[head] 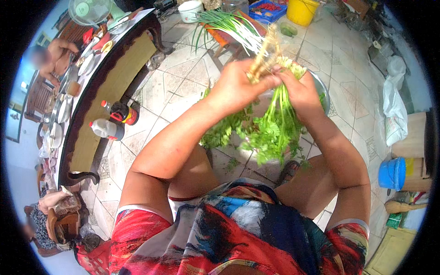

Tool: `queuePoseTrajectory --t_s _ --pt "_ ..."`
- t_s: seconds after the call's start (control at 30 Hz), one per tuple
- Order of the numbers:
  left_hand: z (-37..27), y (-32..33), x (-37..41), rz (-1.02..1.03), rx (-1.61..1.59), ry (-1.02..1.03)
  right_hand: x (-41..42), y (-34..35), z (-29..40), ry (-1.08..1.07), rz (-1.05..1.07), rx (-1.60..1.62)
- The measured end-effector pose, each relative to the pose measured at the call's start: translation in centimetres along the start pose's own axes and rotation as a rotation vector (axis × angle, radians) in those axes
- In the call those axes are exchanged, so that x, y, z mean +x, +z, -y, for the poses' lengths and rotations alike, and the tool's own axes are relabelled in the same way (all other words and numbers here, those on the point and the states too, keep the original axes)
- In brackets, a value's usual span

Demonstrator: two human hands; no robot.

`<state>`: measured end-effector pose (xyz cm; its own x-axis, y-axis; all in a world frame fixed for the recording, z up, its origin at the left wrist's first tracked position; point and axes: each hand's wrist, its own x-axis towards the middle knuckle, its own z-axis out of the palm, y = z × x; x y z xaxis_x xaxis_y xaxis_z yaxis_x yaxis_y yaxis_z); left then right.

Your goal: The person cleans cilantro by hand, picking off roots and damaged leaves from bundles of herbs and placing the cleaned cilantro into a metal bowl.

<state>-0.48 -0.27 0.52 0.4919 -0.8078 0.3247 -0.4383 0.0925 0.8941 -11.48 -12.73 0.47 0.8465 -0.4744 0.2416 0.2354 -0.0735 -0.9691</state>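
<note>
My left hand (237, 84) is closed around pale, stringy roots (263, 58) that stick up past the thumb. Leafy green herb, likely coriander, (220, 132) hangs below that wrist. In my right hand (299, 89) is a bunch of coriander-like herb (273, 127); its stems run down from the grip and the leaves spread over my lap side. Thumb and fingers of both hands almost meet at the root ends. Behind the right hand shows the rim of a metal basin (326, 91), mostly hidden, with some green leaf inside.
Spring onions (240, 32) lie on a low orange-topped stool (218, 37) ahead. Beyond are a blue crate (266, 17) and yellow bucket (301, 12). Two bottles (107, 130) (125, 114) stand by the dish-laden table (117, 74) at left, where people sit. A blue bucket (392, 173) is at right.
</note>
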Motion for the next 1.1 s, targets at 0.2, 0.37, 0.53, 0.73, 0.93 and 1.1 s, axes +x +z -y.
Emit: queuePoseTrajectory --t_s 0.2,0.37,0.53,0.73,0.93,1.1 --pt "-1.4 -2.0 0.6 -0.026 0.5 0.628 -1.1 -0.2 0.1 -0.213 0.124 -0.306" --pt "0.4 -2.1 1.1 -0.072 0.522 0.566 -1.5 0.1 1.0 -0.107 0.118 -0.23" --pt "0.9 0.3 1.1 0.034 -0.109 -0.035 -0.8 -1.2 2.7 -0.177 0.13 -0.157" --pt "1.6 1.2 1.4 0.099 -0.317 -0.248 -0.2 -3.7 3.2 0.07 0.101 -0.004" --pt "2.0 2.3 2.1 0.021 -0.306 -0.247 -0.8 -1.2 0.1 0.158 0.288 -0.177" --pt "2.4 2.9 2.4 0.011 -0.459 -0.287 -0.4 -0.7 -0.2 0.202 0.209 -0.192"
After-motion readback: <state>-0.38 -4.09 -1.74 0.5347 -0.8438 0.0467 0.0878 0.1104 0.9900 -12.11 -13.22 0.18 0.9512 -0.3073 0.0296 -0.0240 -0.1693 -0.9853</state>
